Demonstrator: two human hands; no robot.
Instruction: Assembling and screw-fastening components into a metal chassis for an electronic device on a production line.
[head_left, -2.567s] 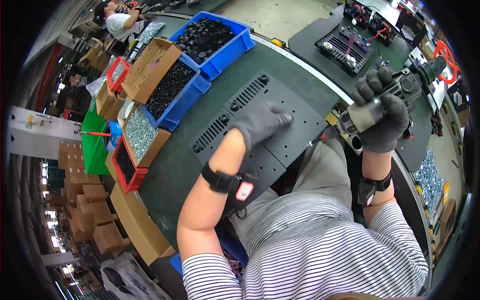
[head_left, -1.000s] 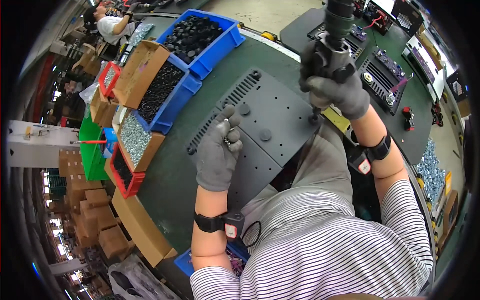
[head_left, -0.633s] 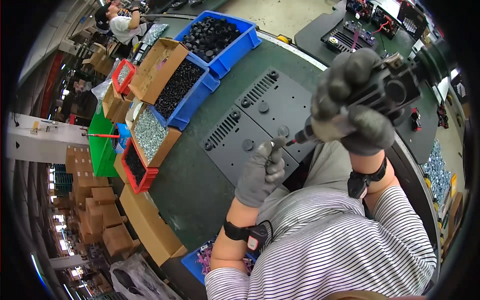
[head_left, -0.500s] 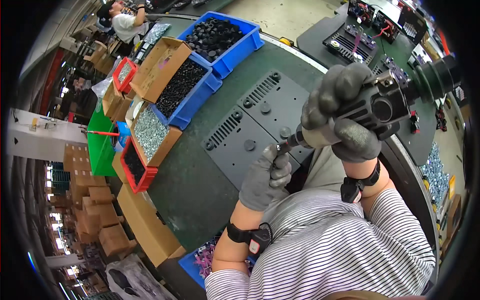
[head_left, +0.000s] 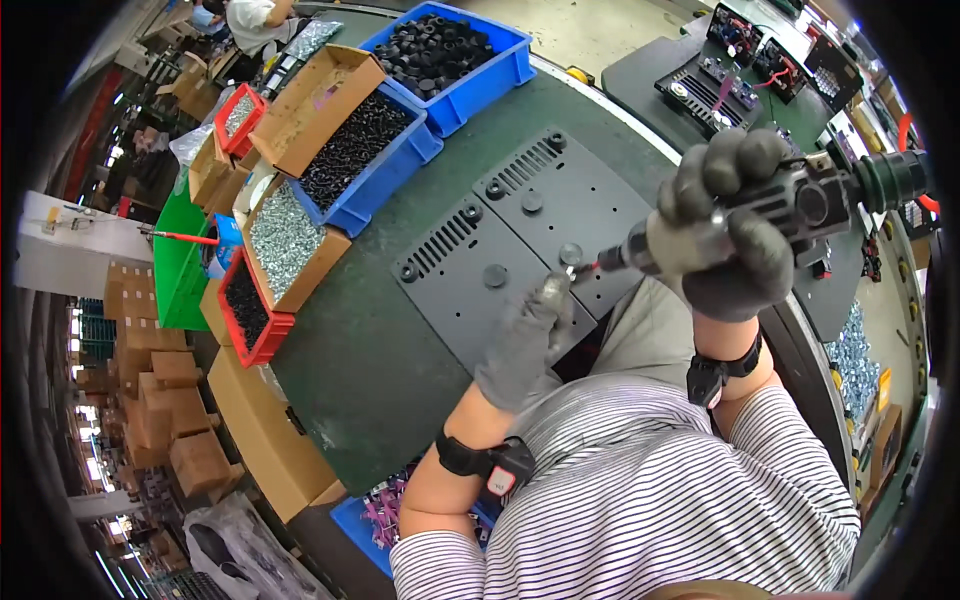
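My right hand (head_left: 750, 262), in a grey glove, is wrapped round a black power screwdriver (head_left: 805, 205) held sideways above the bench. Its bit (head_left: 588, 268), with a red band, points left toward my left hand (head_left: 528, 338). That gloved hand is closed, thumb and fingertips pinched beside the bit's tip; whatever small thing they hold is hidden and blurred. Beneath both hands lie two dark slotted metal panels, a left panel (head_left: 452, 300) and a right panel (head_left: 575, 190), side by side. Round black rubber feet (head_left: 495, 275) sit on them.
At the far left stand a blue bin (head_left: 450, 110) of black caps, another blue bin (head_left: 385, 190) of black screws, a cardboard box (head_left: 290, 240) of silver screws and a red tray (head_left: 248, 310). Electronic assemblies (head_left: 705, 95) occupy a bench at far right.
The screwdriver has shifted right and slightly up, and its red-banded bit now shows between its nose and my left fingertips. My left hand has moved a little up. The view has shifted slightly.
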